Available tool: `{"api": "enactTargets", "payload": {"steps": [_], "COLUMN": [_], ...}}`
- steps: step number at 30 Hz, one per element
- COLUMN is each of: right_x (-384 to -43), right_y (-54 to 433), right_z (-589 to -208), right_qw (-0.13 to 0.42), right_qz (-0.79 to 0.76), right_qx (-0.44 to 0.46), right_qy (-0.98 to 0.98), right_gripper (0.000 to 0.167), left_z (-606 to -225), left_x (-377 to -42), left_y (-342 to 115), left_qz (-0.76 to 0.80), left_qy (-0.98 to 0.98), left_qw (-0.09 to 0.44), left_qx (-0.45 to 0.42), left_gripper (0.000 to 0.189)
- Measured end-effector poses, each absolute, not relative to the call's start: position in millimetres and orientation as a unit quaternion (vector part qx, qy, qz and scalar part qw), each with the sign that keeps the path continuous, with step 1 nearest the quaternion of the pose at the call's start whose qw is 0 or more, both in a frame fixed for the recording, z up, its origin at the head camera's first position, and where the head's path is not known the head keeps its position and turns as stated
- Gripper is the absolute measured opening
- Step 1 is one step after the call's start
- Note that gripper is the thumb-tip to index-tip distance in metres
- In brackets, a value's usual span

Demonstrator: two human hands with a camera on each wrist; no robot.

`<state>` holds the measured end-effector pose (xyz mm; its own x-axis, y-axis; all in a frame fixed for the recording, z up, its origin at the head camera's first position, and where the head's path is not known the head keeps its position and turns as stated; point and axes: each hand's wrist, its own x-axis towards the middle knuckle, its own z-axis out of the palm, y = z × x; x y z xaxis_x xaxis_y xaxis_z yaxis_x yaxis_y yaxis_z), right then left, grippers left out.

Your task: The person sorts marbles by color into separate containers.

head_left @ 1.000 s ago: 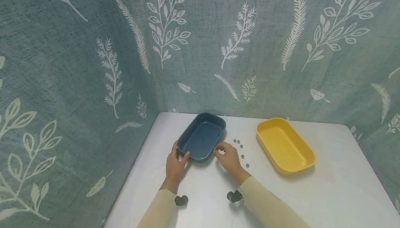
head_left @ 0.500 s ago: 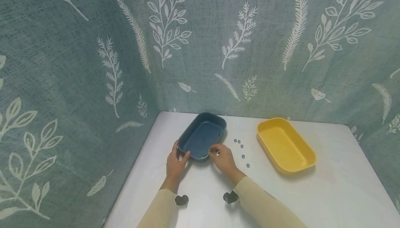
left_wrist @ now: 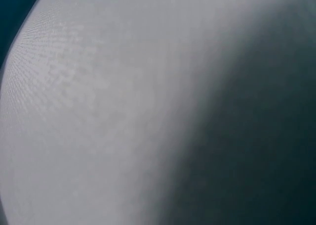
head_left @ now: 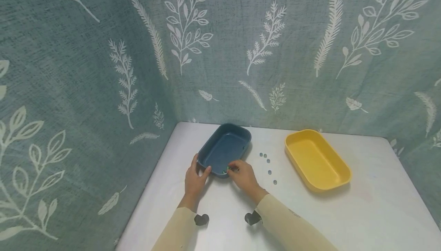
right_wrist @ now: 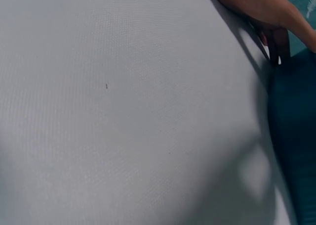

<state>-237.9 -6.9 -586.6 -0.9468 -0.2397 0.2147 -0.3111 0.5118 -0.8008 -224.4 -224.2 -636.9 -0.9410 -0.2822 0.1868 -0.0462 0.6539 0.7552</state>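
Between the fingertips of the right hand [head_left: 244, 176], pinched: one green bit [head_left: 228, 168], at the near end of one blue tray [head_left: 219, 153]. On its left corner, one left hand [head_left: 195, 180], gripping. Inside, more green bits [head_left: 224, 172], too hidden to count. To the right, five round bits [head_left: 268, 161] on one white table [head_left: 379, 212], then one yellow tray [head_left: 315, 161]. Behind and left, leafy blue-green cloth [head_left: 227, 52].

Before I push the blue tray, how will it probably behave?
The blue tray is probably stiff: its outline looks unbent where the left hand grips it. Being low and wide, it would likely slide rather than tip. The small green pieces inside may shift, as nothing visible fixes them.
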Motion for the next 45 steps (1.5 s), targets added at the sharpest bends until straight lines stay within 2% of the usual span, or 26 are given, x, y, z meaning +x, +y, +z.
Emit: {"api": "enactTargets", "payload": {"steps": [21,33,40,45], "right_x": [-236.8,-235.6,-239.1,-246.5], "right_y": [-6.5,-2.7,11.9,33.3], "right_z": [-590.3,-592.8,-600.3,-603.1], "right_qw": [0.025,0.049,0.074,0.066], "right_qz": [0.452,0.457,0.463,0.448], "right_qx": [0.15,0.166,0.146,0.111], "right_qy": [-0.879,-0.872,-0.871,-0.885], "right_gripper": [0.021,0.018,0.015,0.012], "left_z": [-635.7,-636.4,-634.5,-632.7], "left_x": [-225.1,-224.8,-222.8,-222.1], "left_y": [-221.4,-220.6,-219.9,-220.5], "left_qz": [-0.409,-0.414,-0.406,-0.406], "left_qy": [-0.897,-0.894,-0.897,-0.897], "left_qw": [0.144,0.151,0.157,0.154], "left_qx": [0.087,0.079,0.084,0.086], "left_gripper": [0.082,0.081,0.081,0.081]}}
